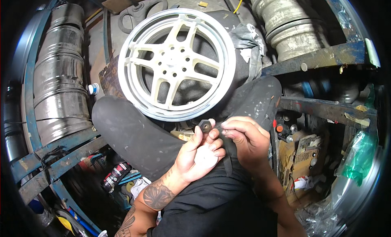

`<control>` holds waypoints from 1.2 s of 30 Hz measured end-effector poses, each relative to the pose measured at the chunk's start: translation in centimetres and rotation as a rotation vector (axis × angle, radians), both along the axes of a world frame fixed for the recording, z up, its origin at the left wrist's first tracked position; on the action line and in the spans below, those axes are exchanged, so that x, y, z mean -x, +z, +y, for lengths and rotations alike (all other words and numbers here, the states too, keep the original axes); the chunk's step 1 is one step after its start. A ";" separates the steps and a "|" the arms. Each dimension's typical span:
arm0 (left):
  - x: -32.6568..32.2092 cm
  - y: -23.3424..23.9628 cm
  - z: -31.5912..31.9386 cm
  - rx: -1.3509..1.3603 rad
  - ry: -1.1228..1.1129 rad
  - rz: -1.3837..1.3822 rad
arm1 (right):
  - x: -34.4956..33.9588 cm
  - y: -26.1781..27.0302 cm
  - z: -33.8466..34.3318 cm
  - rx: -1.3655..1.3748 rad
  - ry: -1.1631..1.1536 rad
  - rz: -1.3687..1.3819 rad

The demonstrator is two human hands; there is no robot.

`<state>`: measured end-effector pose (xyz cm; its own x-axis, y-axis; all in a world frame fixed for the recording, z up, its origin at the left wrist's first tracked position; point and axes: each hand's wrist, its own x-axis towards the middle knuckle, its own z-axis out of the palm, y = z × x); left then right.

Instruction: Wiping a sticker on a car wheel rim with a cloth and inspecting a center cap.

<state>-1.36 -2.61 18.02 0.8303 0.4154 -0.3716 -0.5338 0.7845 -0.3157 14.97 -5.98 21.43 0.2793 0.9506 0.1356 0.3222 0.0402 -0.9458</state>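
My left hand (195, 157) is raised above my lap, palm up. Between its thumb and fingers it pinches a small black hexagonal piece (205, 126) with a hole in its face. A bright round pale patch shows in the palm; whether it is a disc or glare I cannot tell. Just to the right, my right hand (249, 137) has its thumb and forefinger brought together near the black piece. Blur hides whether anything small is between those fingertips. Beyond both hands, a multi-spoke wheel rim (172, 64) with a cream-white face and shiny lip lies in front of my knees.
Stacked metal rim barrels (59, 69) line the left rack (33, 99); more barrels (293, 29) stand at upper right behind a blue metal frame (323, 58). A grey rag (247, 44) hangs beside the wheel. Spray cans (285, 128), cardboard (302, 163) and green plastic (357, 160) crowd the right.
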 end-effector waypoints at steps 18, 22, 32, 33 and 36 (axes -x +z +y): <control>0.4 -0.4 -0.3 -0.469 0.129 0.411 | 2.8 -0.2 0.8 -0.027 -0.039 -0.012; 0.4 -0.5 -0.5 -0.485 0.154 0.467 | 2.9 -0.4 0.8 -0.069 -0.048 -0.015; 0.8 -1.5 -0.8 -0.520 0.117 0.654 | 3.4 -1.2 0.7 -0.025 -0.055 0.034; 0.6 -1.3 -0.8 -0.509 0.127 0.630 | 3.5 -1.6 0.6 -0.026 -0.057 0.030; 0.6 -1.6 -0.7 -0.521 0.124 0.615 | 4.0 -2.5 0.2 -0.010 -0.062 0.082</control>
<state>-1.94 -3.32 16.46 0.4773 0.7362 -0.4798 -0.5856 0.6735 0.4511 11.02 -5.83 18.97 0.3477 0.9300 0.1189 0.2459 0.0319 -0.9688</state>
